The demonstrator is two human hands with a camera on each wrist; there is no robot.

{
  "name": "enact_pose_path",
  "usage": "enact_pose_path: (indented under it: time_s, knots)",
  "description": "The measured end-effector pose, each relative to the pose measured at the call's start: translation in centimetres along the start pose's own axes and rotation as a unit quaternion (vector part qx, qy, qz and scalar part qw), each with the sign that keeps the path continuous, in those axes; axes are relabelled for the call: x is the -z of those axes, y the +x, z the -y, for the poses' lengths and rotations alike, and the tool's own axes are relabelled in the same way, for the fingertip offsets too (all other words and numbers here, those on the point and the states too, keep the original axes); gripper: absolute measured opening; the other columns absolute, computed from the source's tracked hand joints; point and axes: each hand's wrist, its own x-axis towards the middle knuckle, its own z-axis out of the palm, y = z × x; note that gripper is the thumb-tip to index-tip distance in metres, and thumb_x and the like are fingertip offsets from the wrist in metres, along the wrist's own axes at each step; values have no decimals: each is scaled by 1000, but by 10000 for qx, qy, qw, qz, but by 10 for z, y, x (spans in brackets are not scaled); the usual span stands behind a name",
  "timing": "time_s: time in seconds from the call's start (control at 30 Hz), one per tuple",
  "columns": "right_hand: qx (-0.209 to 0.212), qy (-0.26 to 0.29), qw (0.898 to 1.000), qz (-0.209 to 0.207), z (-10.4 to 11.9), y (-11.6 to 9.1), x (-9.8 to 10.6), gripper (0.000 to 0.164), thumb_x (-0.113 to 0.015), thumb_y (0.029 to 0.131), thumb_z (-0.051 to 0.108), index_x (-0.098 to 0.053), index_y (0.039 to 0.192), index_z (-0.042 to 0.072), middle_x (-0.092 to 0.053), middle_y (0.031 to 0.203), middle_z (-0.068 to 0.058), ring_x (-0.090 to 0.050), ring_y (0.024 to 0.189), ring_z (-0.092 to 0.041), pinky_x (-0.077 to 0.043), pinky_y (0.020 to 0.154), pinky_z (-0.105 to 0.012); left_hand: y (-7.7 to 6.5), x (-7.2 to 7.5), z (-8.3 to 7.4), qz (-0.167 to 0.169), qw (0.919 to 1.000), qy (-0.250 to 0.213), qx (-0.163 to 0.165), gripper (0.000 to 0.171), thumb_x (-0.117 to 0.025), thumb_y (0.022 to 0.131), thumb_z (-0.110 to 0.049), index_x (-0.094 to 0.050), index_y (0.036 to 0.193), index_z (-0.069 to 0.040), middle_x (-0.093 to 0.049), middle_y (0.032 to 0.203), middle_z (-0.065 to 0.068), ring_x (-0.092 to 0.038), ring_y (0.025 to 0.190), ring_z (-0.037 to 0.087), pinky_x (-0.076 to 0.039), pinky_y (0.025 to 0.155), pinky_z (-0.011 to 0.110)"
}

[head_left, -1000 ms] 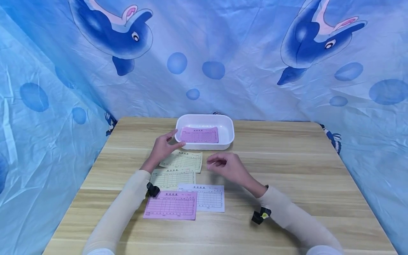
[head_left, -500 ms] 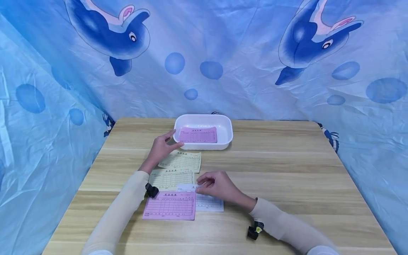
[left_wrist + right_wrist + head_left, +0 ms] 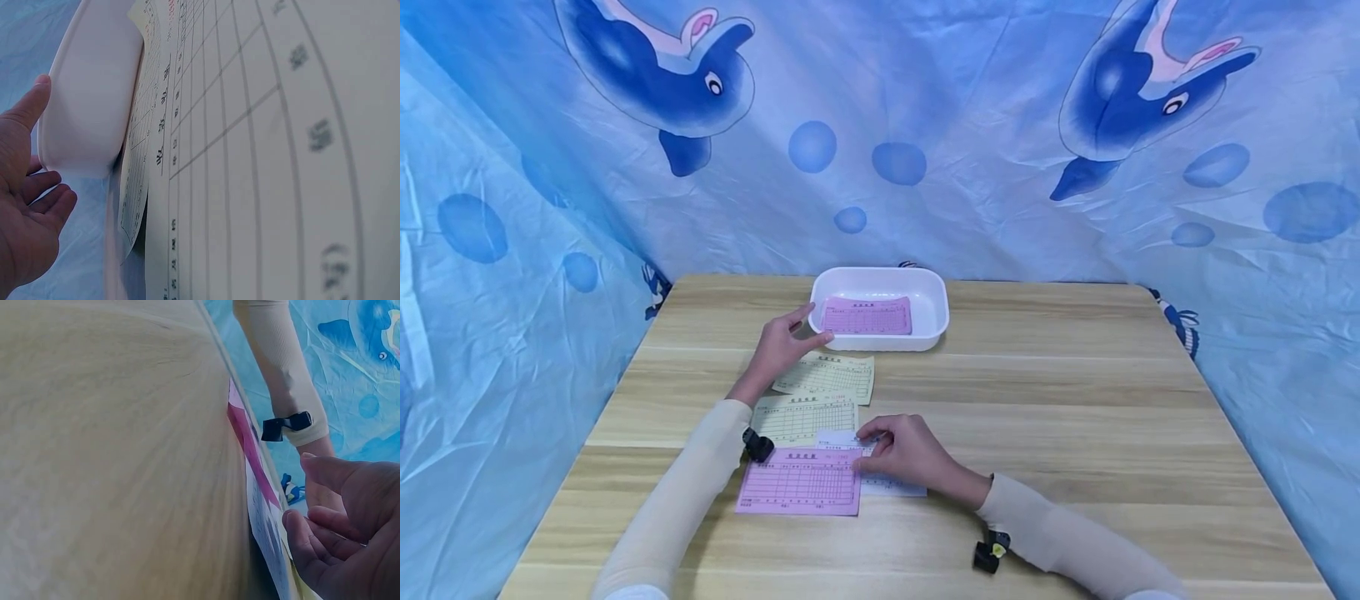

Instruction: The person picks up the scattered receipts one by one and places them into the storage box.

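In the head view my left hand [image 3: 780, 348] holds the near left corner of a white plastic tray [image 3: 928, 321], thumb at the front rim and forefinger along the left side. A pink receipt slip [image 3: 867, 317] lies inside it. My right hand [image 3: 913, 452] is over a white receipt slip [image 3: 895, 487], its thumb tip right at the upper right edge of a pink receipt slip [image 3: 797, 487]. In the right wrist view, thumb and forefinger stand apart with nothing between them; the pink slip [image 3: 247, 437] overlaps the white slip [image 3: 262, 519].
Two pale yellow receipt slips, a far one [image 3: 835, 377] and a nearer one [image 3: 805, 419], lie between the tray and the pink slip. The wooden table [image 3: 1075, 400] ends at a blue dolphin-print curtain [image 3: 970, 167].
My right hand has come down toward me and slightly left, from beside the far yellow slip to the white slip and the pink slip's edge. The left hand stays at the tray.
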Motion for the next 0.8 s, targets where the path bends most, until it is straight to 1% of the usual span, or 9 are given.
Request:
enact_pose_path:
  time_s: [0.1, 0.3, 0.47, 0.6, 0.8]
  knots:
    - [34, -55, 10000, 27, -1, 0, -2, 40, -93, 75, 29, -77, 107, 9, -76, 95, 1, -64, 66, -3, -53, 59, -20, 0, 1, -2, 20, 10000, -31, 27, 92, -82, 81, -58, -46, 155, -17, -42, 159, 13, -45, 142, 41, -45, 110, 54]
    - [57, -183, 9997, 129, -3, 1, -6, 40, -93, 75, 30, -77, 107, 10, -74, 93, 5, -63, 65, -1, -52, 57, -19, -1, 1, -2, 23, 10000, -9, 45, 92, -82, 80, -58, -46, 155, -18, -42, 159, 12, -45, 142, 40, -45, 110, 53]
    - [114, -229, 9996, 150, -3, 3, -9, 40, -94, 75, 27, -76, 106, 9, -73, 93, 5, -62, 64, -1, -53, 57, -20, -1, 1, -3, 31, 10000, -22, 10, 91, -81, 81, -58, -46, 155, -17, -43, 159, 13, -45, 142, 39, -45, 110, 53]
    - [154, -340, 9992, 109, -1, 4, -10, 42, -94, 73, 25, -76, 106, 8, -73, 92, 4, -61, 63, 0, -53, 57, -19, -1, 1, -2, 57, 10000, -57, 15, 92, -81, 81, -59, -46, 155, -17, -44, 158, 13, -45, 142, 39, -45, 110, 52]
    - [274, -694, 9972, -39, -2, 4, -14, 42, -96, 71, 23, -76, 105, 8, -71, 91, 5, -58, 62, 3, -50, 58, -17, -1, 1, -1, 52, 10000, -32, 45, 90, -81, 82, -57, -46, 155, -18, -43, 159, 12, -45, 142, 39, -45, 110, 53]
